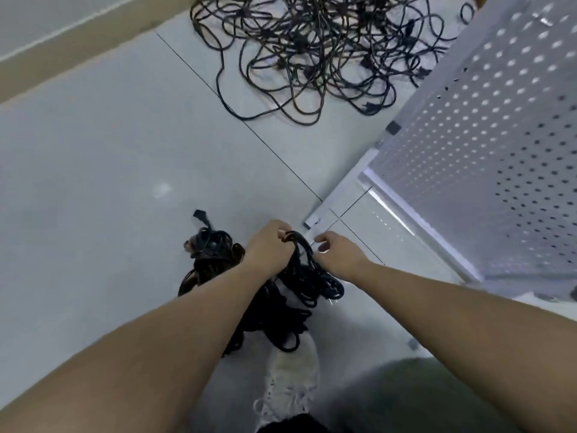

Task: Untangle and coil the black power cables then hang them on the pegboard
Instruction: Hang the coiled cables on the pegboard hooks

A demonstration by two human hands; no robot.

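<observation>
Coiled bundle (pixel 212 254) lies on the floor (pixel 93 182) at left. Left hand (pixel 268 245) grips a coil (pixel 299 276) of black cable at its top loop. Right hand (pixel 337 254), fingers curled, pinches the same coil (contact blurred). Tangle (pixel 312 51) sits far off, near the pegboard (pixel 499 135) at right.

Bare forearms without sleeves, a white laced sneaker (pixel 292 379), and grey-green trousers (pixel 415 398) over the knee.
</observation>
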